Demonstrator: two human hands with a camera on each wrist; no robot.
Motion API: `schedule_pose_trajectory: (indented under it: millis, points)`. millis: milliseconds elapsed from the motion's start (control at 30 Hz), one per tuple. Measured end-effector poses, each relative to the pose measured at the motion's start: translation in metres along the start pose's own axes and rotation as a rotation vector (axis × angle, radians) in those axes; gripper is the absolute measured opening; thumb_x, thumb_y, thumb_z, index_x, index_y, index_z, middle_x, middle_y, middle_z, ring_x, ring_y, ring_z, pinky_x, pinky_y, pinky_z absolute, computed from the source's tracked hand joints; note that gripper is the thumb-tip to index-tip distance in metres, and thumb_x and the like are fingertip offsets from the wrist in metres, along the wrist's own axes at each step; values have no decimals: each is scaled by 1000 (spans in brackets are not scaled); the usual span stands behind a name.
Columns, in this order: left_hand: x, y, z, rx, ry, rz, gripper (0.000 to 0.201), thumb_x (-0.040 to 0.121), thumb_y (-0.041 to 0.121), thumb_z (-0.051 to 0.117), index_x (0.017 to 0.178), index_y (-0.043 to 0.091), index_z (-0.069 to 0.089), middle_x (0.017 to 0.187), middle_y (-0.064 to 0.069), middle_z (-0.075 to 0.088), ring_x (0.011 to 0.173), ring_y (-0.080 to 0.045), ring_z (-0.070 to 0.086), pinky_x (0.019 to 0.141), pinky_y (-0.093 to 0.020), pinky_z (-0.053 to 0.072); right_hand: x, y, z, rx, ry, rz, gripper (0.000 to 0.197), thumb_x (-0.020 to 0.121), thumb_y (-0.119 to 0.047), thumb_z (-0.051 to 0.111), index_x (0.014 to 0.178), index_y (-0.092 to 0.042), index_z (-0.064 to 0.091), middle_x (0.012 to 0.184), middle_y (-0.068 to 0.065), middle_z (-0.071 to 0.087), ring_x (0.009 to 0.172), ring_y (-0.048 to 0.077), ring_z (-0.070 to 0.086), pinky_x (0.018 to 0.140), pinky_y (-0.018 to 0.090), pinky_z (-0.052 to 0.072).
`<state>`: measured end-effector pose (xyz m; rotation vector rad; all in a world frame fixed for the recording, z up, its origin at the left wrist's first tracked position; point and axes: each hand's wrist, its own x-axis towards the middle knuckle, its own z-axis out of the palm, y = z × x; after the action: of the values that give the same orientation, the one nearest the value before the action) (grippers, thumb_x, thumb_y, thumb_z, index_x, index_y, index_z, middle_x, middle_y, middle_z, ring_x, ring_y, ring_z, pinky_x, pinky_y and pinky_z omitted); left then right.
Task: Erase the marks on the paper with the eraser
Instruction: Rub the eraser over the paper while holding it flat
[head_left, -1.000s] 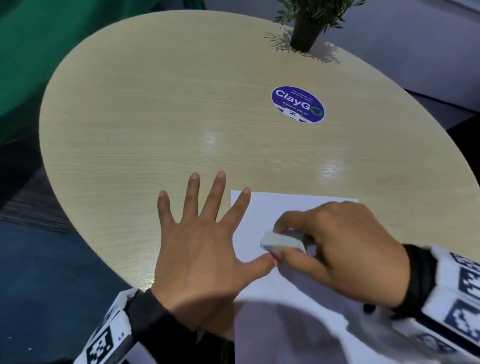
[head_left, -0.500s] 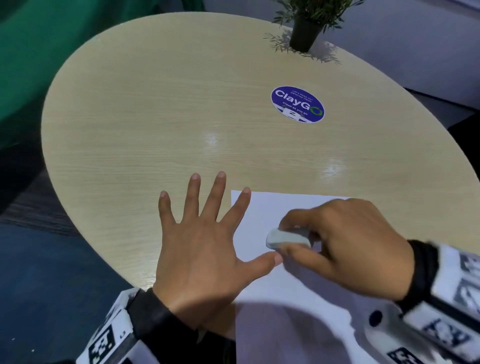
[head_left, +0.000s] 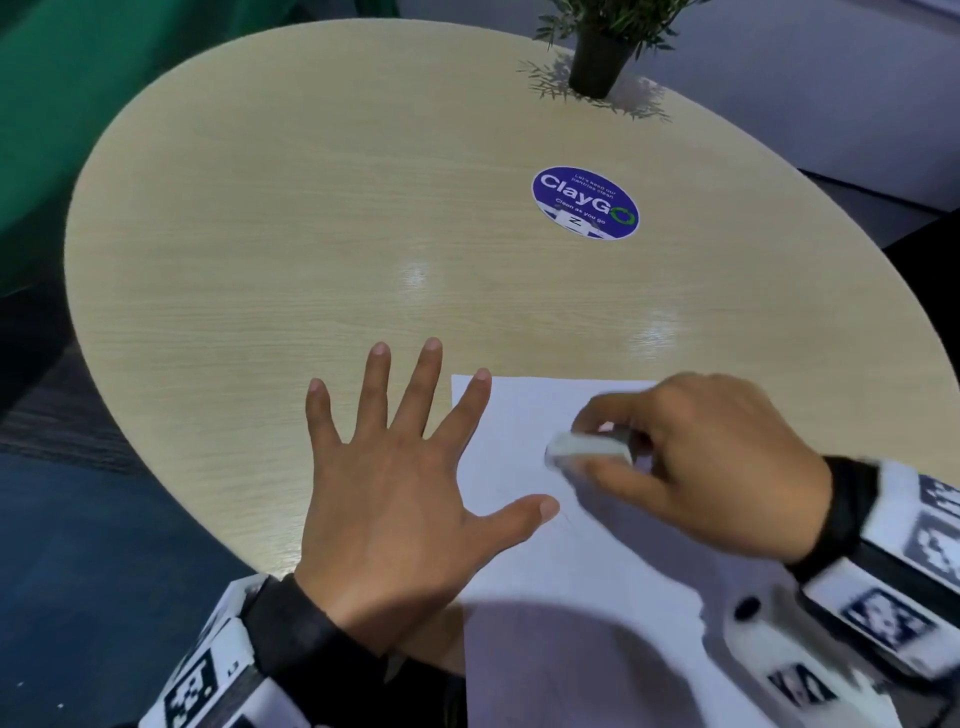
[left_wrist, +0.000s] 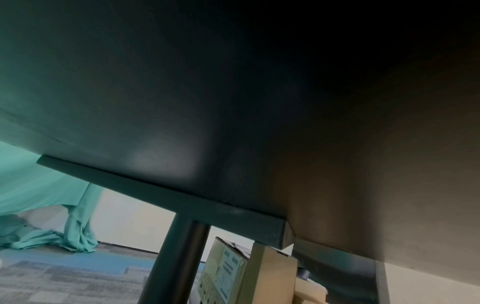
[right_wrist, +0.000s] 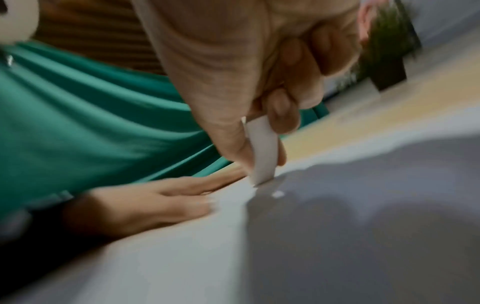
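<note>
A white sheet of paper (head_left: 519, 431) lies at the near edge of the round wooden table (head_left: 311, 234). My right hand (head_left: 691, 457) pinches a white eraser (head_left: 587, 448) between thumb and fingers and presses its end onto the paper (right_wrist: 337, 236); the eraser (right_wrist: 262, 152) stands tilted there, motion-blurred. My left hand (head_left: 395, 467) lies flat with fingers spread, index and thumb on the paper's left edge, the other fingers on the table; it shows again as the left hand (right_wrist: 145, 203). Faint pencil marks (head_left: 563, 519) lie near the left thumb. The left wrist view looks under the table.
A potted plant (head_left: 597, 57) stands at the table's far edge. A round blue sticker (head_left: 584, 202) lies mid-table, beyond the paper. Green cloth (head_left: 78, 78) hangs at the left. Under the table are a dark table leg (left_wrist: 176, 259) and cardboard boxes (left_wrist: 246, 273).
My right hand has slid the eraser to the right and slightly away across the paper. The left hand has stayed flat in place.
</note>
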<state>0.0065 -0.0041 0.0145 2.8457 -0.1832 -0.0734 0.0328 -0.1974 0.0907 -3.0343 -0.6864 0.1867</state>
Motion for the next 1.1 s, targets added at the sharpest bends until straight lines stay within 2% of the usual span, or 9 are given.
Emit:
schedule_pose_trajectory:
  millis: [167,300,467,533,633,767,833,967,1100]
  points:
    - [-1,0,-1,4,-5,-6,100,64,97,14,149,46,4,160,6,-9,146,-27,-17,111,-62,-9,-4,-3,-1,-6,-29,-13,35,76,-61,41,78,-36,65,42,-18,39,42,7,42,42,20,26]
    - [-1,0,0,23,4,-7,100,64,97,12,149,45,2,160,6,-9,146,-27,-17,111,-62,-7,-4,2,-2,8,-2,7,43,74,-65,33,80,-37,64,41,-19,35,43,5,38,45,18,17]
    - [-1,0,-2,41,-23,-10,100,64,97,11,149,46,2,161,6,-8,146,-26,-16,111,-61,-5,-12,6,-5,63,-2,35,40,77,-67,38,88,-39,63,45,-17,45,46,0,40,47,20,26]
    - [-1,0,-4,34,-16,-12,98,63,97,8,148,48,-2,160,7,-11,146,-25,-18,111,-61,-6,-18,18,-12,103,50,47,33,81,-61,41,94,-38,61,54,-20,52,55,-1,45,50,24,33]
    - [-1,-1,-4,28,-33,-1,97,63,97,6,146,49,-12,159,8,-19,144,-23,-25,112,-60,-9,-41,26,-12,238,-83,-101,33,87,-57,43,109,-37,57,95,-23,61,90,0,55,73,32,49]
    - [-6,-4,-17,-129,-59,15,107,49,103,8,141,55,-20,158,9,-19,143,-18,-26,114,-54,-9,-73,26,2,330,-308,-202,35,94,-56,39,126,-44,46,126,-33,45,129,-10,33,96,23,43]
    - [-11,0,-28,-221,-64,8,108,44,104,10,137,60,-21,157,12,-21,142,-15,-29,115,-50,-7,-78,24,6,346,-295,-195,38,95,-55,36,130,-45,40,128,-36,39,132,-11,24,98,18,38]
    - [-16,19,-32,-94,-75,67,97,51,98,0,136,58,-27,155,7,-30,140,-21,-33,114,-55,-7,-76,14,13,451,-252,-192,34,93,-57,32,119,-39,43,118,-39,36,126,-12,28,93,10,32]
    - [-10,25,-11,-11,-136,59,92,60,91,-9,140,50,-27,154,0,-33,137,-27,-39,113,-59,-9,-75,9,22,478,-262,-177,38,86,-63,27,117,-45,38,127,-34,35,125,-12,29,97,15,35]
